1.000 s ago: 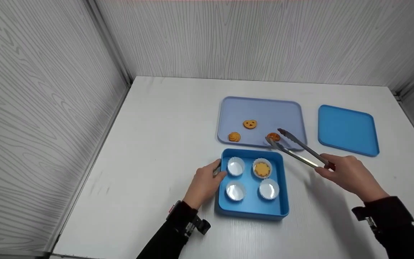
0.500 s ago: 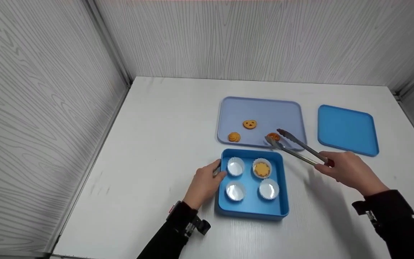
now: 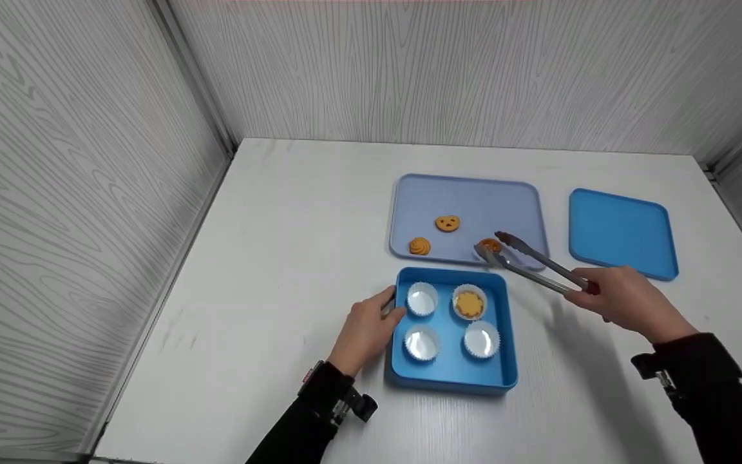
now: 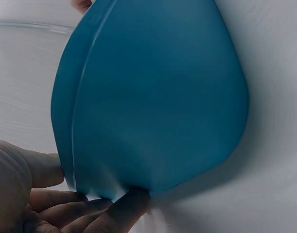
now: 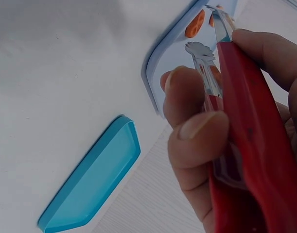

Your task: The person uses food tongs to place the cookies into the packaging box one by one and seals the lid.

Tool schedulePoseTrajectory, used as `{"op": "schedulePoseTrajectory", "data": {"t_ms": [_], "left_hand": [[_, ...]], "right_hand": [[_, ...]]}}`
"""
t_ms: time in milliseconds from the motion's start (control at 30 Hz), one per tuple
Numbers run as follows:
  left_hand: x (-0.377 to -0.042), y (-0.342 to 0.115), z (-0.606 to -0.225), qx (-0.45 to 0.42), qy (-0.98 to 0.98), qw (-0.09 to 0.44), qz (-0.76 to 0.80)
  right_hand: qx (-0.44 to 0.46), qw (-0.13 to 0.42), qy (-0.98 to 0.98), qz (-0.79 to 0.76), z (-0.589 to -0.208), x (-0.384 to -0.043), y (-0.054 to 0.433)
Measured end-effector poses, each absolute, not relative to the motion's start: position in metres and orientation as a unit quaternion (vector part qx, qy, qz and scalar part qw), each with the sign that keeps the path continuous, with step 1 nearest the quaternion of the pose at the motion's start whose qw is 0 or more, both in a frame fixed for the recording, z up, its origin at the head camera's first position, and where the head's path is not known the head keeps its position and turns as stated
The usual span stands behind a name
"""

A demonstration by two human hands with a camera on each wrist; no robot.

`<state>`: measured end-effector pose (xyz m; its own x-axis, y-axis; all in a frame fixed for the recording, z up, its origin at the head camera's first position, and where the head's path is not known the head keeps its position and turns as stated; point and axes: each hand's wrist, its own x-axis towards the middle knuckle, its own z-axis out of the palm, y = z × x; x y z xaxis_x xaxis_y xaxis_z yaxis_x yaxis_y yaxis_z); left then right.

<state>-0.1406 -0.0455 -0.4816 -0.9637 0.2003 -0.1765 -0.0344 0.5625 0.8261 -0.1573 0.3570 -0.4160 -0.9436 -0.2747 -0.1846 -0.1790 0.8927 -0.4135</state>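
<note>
My left hand (image 3: 363,332) grips the left wall of a square blue box (image 3: 451,370), thumb at the rim and fingers outside; the left wrist view shows the box wall (image 4: 158,97) close up. Inside are white paper cups (image 3: 422,343), one with a yellow flower-shaped cookie (image 3: 469,304). My right hand (image 3: 625,299) holds metal tongs (image 3: 542,264) by their red handles (image 5: 250,131). The tong arms stand apart, their tips around a round reddish-brown cookie (image 3: 490,245) on the lavender tray (image 3: 474,193). A smiling-face cookie (image 3: 447,223) and a swirled cookie (image 3: 419,245) lie there too.
A flat blue tray or lid (image 3: 622,232) lies right of the lavender tray. The white table (image 3: 268,270) is enclosed by grey wood-grain panels (image 3: 461,77) at the back and sides. The blue box stands just in front of the lavender tray.
My right hand has risen slightly in the head view and the tong tips have shifted a hair left over the tray. The left hand and the box stay put.
</note>
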Motion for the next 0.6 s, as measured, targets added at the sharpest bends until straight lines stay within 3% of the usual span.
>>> {"op": "schedulePoseTrajectory", "data": {"t_ms": [600], "left_hand": [[-0.1412,-0.0446,-0.4811,0.039,0.874,0.134,0.465]], "right_hand": [[-0.132,0.113,0.967,-0.185,-0.4122,-0.1632,0.3539]]}}
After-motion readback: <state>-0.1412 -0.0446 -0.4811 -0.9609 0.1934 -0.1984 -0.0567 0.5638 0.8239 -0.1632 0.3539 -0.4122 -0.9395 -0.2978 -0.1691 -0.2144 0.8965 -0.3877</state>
